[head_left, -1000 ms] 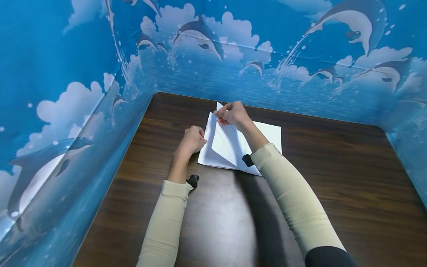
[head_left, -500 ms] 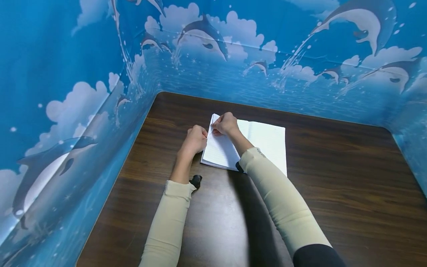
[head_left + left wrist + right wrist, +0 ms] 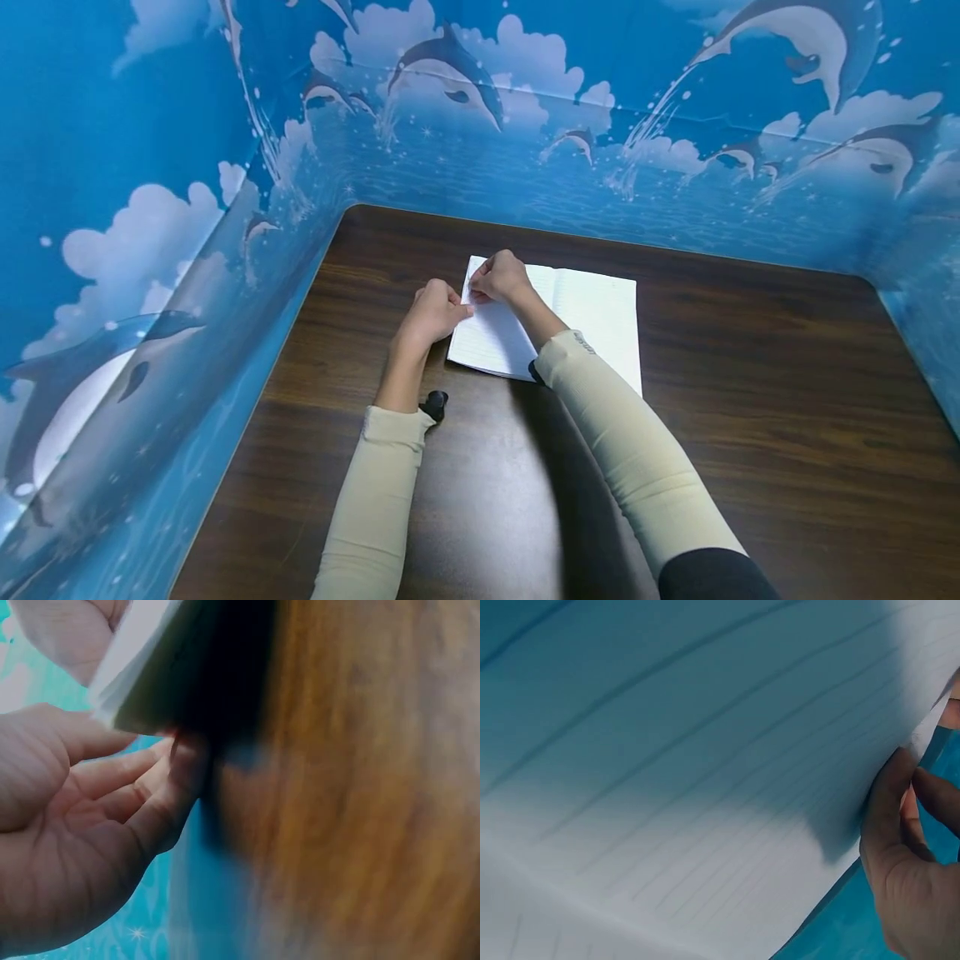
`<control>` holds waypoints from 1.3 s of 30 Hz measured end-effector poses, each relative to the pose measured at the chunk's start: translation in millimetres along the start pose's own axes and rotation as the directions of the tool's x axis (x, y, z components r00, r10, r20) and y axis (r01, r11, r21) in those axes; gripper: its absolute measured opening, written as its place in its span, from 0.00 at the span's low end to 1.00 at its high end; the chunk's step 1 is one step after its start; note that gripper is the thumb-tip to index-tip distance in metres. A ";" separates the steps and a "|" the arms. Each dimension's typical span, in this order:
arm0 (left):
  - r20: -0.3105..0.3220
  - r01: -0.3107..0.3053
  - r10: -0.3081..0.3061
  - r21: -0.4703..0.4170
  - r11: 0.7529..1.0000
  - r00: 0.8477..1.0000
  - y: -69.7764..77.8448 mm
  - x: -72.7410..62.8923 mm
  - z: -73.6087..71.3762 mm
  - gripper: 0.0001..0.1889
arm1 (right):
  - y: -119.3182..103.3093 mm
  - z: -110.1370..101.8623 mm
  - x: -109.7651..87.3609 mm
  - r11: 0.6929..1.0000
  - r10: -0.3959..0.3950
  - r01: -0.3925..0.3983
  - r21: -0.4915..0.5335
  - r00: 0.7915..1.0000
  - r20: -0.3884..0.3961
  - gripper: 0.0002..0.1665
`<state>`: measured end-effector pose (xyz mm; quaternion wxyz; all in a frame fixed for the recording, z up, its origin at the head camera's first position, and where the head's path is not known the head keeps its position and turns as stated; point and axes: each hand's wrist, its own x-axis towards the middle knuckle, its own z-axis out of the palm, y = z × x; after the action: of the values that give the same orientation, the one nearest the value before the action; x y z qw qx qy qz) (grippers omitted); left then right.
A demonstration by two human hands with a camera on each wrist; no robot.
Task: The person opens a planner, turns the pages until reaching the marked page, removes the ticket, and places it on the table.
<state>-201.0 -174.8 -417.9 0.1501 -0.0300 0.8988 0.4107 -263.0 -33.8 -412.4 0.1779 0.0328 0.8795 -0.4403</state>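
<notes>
– Showing at far left?
– Blue dolphin backdrop [image 3: 97, 108]. Runs behind the brown table [image 3: 787, 408] too.
– Next, going right?
– Pale left sleeve [image 3: 367, 500], black gadget [image 3: 435, 406] at the wrist, then left hand [image 3: 432, 312] at the notebook's [image 3: 596, 312] left edge.
– Left fingers wide or narrow?
– Narrow. Thumb at the page corner, other fingers bent below, edge held between. Left wrist view is part blurred.
– Notebook where?
– Lying open on the table, middle of the head view, nearer the back edge than the front. White lined pages up, crease between them.
– Right hand [image 3: 500, 278]?
– Over the left page [image 3: 480, 346], just right of the left hand. Forearm crosses above the notebook.
– Its fingers?
– Thumb and finger narrow, pinching the left page's outer edge. Right wrist view shows that well.
– Farther right?
– Right sleeve [image 3: 630, 433], same pale colour, slanting down to a black band [image 3: 716, 575] at the bottom. Dark shadow [image 3: 577, 492] on the tabletop beside it.
</notes>
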 end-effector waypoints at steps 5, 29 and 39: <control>-0.019 0.039 -0.039 -0.003 0.999 0.999 1.9 -1.2 3.7 0.11 | 4.0 -5.3 -6.0 0.993 -0.051 0.050 -0.104 0.999 -0.012 0.03; -0.044 0.084 -0.086 -0.026 0.996 0.995 8.9 -4.8 8.4 0.08 | 112.5 -133.0 -31.1 0.953 -0.003 -0.056 -0.298 0.981 -0.193 0.33; -0.033 0.091 -0.091 -0.017 0.996 0.995 12.8 -7.2 8.1 0.10 | 140.9 -157.4 -44.1 0.913 -0.026 -0.070 -0.402 0.973 -0.228 0.33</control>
<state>-194.4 -160.8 -411.5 0.1531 -0.0791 0.8958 0.4096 -236.2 180.2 -418.4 0.0836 0.0553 0.9659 -0.2387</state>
